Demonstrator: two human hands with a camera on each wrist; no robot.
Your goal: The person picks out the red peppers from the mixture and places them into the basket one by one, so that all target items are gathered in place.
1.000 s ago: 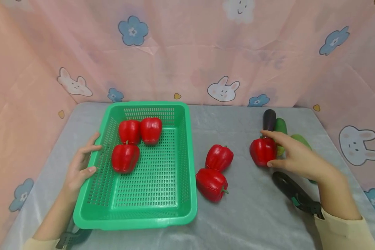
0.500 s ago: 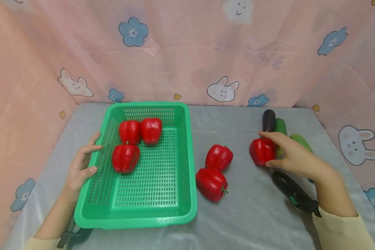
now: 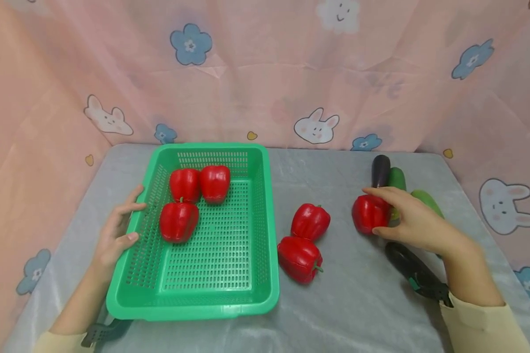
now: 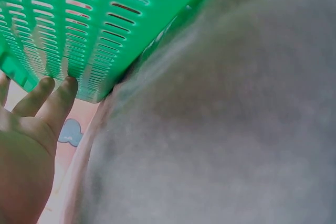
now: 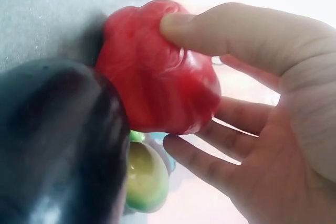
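At the right, my right hand (image 3: 417, 218) holds a red bell pepper (image 3: 364, 214) between thumb and fingers. In the right wrist view the thumb presses on that pepper (image 5: 152, 77), with fingers along its other side. My left hand (image 3: 115, 230) rests against the left side of a green plastic basket (image 3: 190, 311). Seen from the left wrist, its straight fingers touch the basket's slotted outer wall (image 4: 105, 35). Inside the basket, toward the left and back, sit three red bell peppers (image 3: 178, 221). Two more bell peppers (image 3: 300, 260) lie touching, just right of the basket.
Behind the held pepper are a dark eggplant (image 3: 381, 170), a green cucumber-like vegetable (image 3: 396, 179) and a lighter green vegetable (image 3: 427, 200). Another eggplant (image 3: 408, 262) lies under the right wrist. A pink patterned curtain (image 3: 265, 73) borders the grey-covered table (image 3: 344, 314).
My right hand has shifted slightly to the left, and the pepper it holds has moved a little with it. The left hand and the basket stay in place.
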